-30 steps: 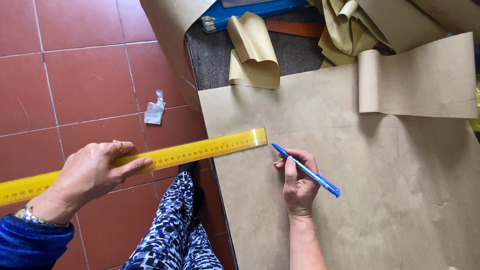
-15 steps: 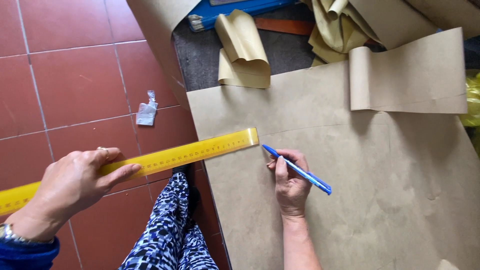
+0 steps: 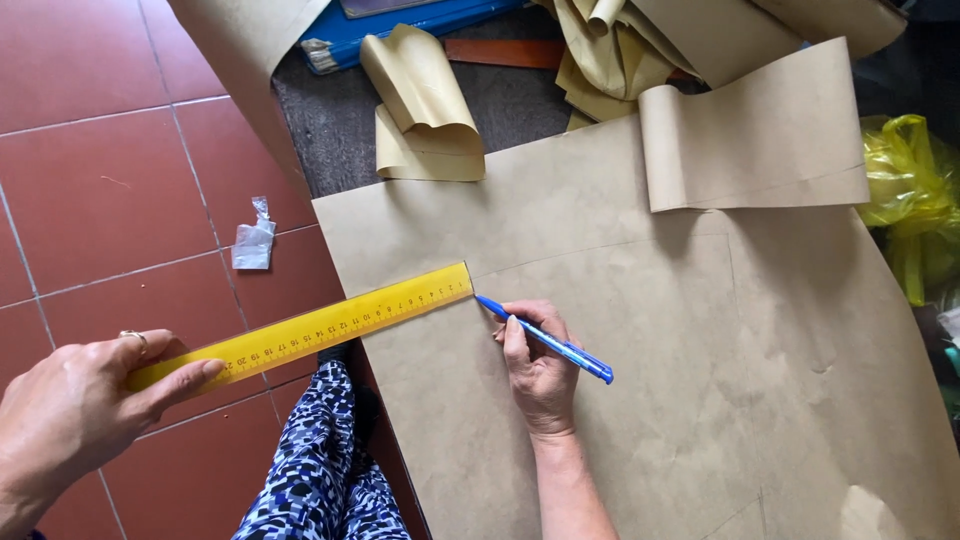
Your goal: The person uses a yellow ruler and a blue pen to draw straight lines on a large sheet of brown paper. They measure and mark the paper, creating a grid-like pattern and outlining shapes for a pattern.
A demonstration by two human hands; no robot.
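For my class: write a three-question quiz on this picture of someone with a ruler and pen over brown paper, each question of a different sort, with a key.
1. True or false: the left hand holds the yellow ruler.
2. The pen in the right hand is: A red, B blue, C black.
3. Fill in: the ruler's far end lies over the brown ____.

Key: 1 true; 2 B; 3 paper.

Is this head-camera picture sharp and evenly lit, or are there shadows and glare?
Head view: soft daylight, sharp throughout, no motion blur. The curled paper roll casts a mild shadow onto the brown sheet; the right hand shades it faintly. Slight sheen on the red tiles; the far right corner is dark.
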